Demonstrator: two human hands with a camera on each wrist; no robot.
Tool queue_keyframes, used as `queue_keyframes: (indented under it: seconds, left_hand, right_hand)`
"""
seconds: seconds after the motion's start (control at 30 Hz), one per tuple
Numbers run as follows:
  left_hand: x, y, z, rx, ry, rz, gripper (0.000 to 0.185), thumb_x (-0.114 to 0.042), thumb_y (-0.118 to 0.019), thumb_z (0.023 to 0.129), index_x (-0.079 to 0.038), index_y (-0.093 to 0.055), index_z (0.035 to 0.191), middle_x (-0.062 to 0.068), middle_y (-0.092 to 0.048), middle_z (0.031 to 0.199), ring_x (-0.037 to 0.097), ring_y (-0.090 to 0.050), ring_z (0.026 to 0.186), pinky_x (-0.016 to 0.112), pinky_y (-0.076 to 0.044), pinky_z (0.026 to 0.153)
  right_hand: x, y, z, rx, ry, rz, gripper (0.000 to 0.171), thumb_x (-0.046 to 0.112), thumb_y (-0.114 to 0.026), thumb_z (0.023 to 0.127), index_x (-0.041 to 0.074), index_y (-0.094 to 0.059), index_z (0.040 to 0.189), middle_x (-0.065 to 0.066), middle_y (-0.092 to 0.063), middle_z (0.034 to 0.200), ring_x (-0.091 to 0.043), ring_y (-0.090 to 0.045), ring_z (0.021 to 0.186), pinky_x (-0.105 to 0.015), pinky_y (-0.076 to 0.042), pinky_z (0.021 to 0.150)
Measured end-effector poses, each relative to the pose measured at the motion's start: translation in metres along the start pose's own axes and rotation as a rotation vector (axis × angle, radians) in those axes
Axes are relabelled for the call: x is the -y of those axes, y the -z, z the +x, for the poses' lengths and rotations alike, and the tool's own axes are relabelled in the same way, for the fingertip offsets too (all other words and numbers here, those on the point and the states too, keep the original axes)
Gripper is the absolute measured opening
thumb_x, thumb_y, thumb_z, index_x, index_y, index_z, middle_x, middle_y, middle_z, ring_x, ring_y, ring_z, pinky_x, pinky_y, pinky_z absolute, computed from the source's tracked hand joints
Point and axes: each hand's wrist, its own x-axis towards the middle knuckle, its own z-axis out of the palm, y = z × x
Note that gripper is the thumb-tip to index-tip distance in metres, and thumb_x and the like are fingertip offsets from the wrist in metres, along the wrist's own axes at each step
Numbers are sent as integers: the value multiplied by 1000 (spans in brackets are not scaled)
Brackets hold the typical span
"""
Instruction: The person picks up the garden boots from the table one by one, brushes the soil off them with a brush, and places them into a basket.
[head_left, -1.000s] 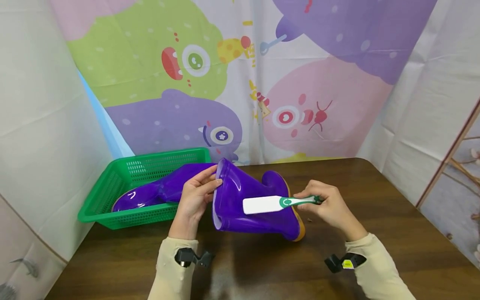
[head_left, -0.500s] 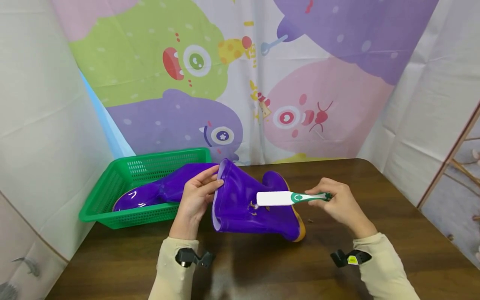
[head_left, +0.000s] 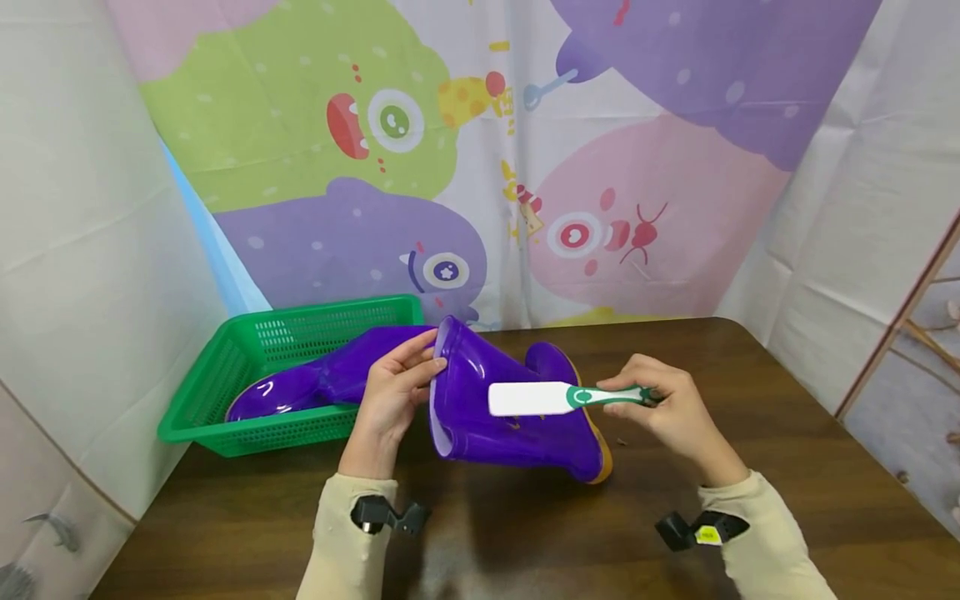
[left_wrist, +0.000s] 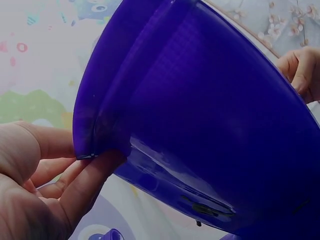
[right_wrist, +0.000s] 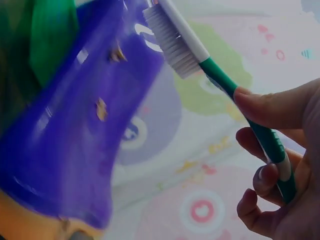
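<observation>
The boot point(head_left: 510, 408) lies on its side on the desk point(head_left: 750, 400), and the brushing step seems to be in hand. The left hand point(head_left: 390, 400) pinches the boot rim; the right hand point(head_left: 663, 408) has its grip curled round the brush point(head_left: 555, 398), bristles on the shaft. Next, the brush should probably reach the brown specks point(right_wrist: 101, 109). A second boot point(head_left: 322, 379) lies in a green basket point(head_left: 225, 375) at the left, before a cartoon curtain point(head_left: 480, 150).

head view downward, wrist views close, sharing boot point(head_left: 510, 408)
</observation>
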Motion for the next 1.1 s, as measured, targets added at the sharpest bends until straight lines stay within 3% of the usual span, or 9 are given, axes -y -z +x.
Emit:
queue_keyframes:
  seconds: [0.23, 0.43, 0.67, 0.8, 0.97, 1.1]
  left_hand:
    - [1, 0, -1, 9, -12, 13, 38, 17, -59, 87, -3, -73, 116, 1, -73, 85, 12, -70, 69, 25, -58, 58]
    - [0, 1, -2, 24, -7, 16, 38, 16, -61, 88, -10, -76, 111, 1, -73, 86, 13, -71, 70, 28, -59, 59]
    - [0, 1, -1, 30, -5, 17, 37, 16, -61, 88, -7, -74, 115, 1, -74, 88, 13, -71, 72, 28, -59, 60]
    - [1, 1, -2, 34, -4, -6, 39, 17, -60, 88, -10, -75, 111, 2, -74, 88, 14, -71, 71, 28, -59, 59]
    - [1, 2, -1, 33, -9, -18, 39, 18, -58, 88, -7, -74, 113, 2, -73, 88, 13, -70, 71, 28, -59, 58]
    - [0, 2, 0, 27, -9, -14, 39, 17, -59, 87, -6, -73, 115, 2, -73, 88, 14, -70, 71, 29, -59, 59]
  right_hand:
    - [-2, -13, -2, 37, -61, -95, 26, -10, -83, 71, 4, -79, 93, 1, -59, 75, -12, -49, 65, -23, -40, 52]
    - [-8, -5, -5, 45, -155, -181, 24, -4, -85, 72, 8, -79, 92, 2, -60, 75, -12, -49, 65, -22, -40, 57]
    - [-13, 10, -6, 39, -250, -219, 23, -3, -85, 73, 9, -79, 92, 3, -62, 77, -9, -50, 67, -22, -41, 58]
    - [-12, 15, -7, 19, -248, -185, 24, -6, -84, 72, 6, -79, 92, 1, -62, 75, -10, -50, 66, -22, -42, 57]
    - [-7, 8, -4, -1, -143, -25, 27, -15, -80, 72, 0, -77, 95, -3, -61, 76, -12, -52, 68, -22, -43, 58]
    - [-5, -5, -1, 39, -110, 78, 28, -18, -76, 73, -3, -76, 96, -6, -62, 78, -13, -54, 70, -23, -46, 59]
